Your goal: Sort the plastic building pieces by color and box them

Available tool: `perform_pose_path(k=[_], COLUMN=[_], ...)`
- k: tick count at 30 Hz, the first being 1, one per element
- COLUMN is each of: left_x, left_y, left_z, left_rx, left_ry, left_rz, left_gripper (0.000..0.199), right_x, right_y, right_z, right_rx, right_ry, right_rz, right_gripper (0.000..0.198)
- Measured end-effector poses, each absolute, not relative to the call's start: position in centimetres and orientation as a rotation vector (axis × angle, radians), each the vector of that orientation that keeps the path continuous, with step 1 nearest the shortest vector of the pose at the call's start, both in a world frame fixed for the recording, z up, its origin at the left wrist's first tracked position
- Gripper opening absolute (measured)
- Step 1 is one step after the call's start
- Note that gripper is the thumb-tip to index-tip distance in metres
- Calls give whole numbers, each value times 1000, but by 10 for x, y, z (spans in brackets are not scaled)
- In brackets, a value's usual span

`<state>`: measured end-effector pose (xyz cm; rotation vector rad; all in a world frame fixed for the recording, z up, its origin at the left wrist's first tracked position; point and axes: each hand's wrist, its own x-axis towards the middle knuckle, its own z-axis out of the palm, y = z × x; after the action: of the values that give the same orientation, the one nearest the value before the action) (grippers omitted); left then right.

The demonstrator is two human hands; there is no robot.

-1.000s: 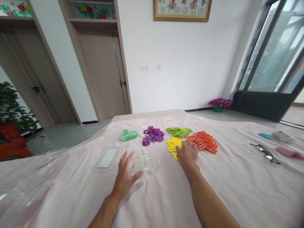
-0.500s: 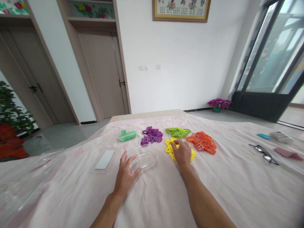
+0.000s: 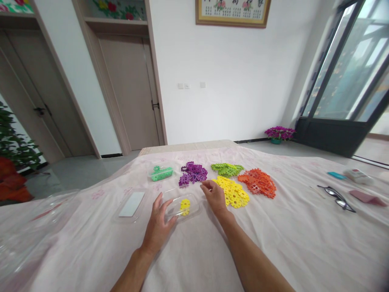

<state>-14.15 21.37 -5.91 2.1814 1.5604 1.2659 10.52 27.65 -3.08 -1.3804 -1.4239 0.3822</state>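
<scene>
Around the left end of a clear plastic box (image 3: 194,215) is my left hand (image 3: 156,223), its thumb at the near side and its fingers at the far side. In the box lie yellow snowflake pieces (image 3: 184,206), flat toothed discs. My right hand (image 3: 215,196) hovers between the box and a heap of yellow snowflake pieces (image 3: 235,194). Its fingers are curved, with a small gap at the thumb, and nothing shows in them. Behind the box sits a pile of purple pieces (image 3: 194,173).
Light green pieces (image 3: 227,169) and orange pieces (image 3: 261,183) lie at the back right. A second clear box (image 3: 161,173) holds green pieces. At left is a clear lid (image 3: 132,205) with a white label. Glasses (image 3: 337,197) rest on the cloth (image 3: 291,239) at right.
My right hand has moved left, off the yellow heap and toward the clear box. Yellow pieces now lie in the box, which held none before. My left hand stays at the box.
</scene>
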Motion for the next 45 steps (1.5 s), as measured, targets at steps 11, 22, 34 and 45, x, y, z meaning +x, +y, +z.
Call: perform_pose_path(k=[11,22,34,45], left_x=[-142,-143,-142,-141], left_y=[214,215,213,210], left_z=[-60,-61,-57,-55], left_rx=[2143,2175,2160,2123], left_ry=[1556,1548,1563,1573], left_rz=[1260,1261,1263,1241], left_gripper=[42,43,43,43], right_x=[168,157,145,97], right_y=[269,273,279,271], right_z=[-26,-26,-22,-4], right_rx=[-2161,-2062,-1649,-1209], right_ry=[-1614,-1686,-1448,-1548], right_rz=[-178,-111,152,644], right_gripper=[48,29,17,21])
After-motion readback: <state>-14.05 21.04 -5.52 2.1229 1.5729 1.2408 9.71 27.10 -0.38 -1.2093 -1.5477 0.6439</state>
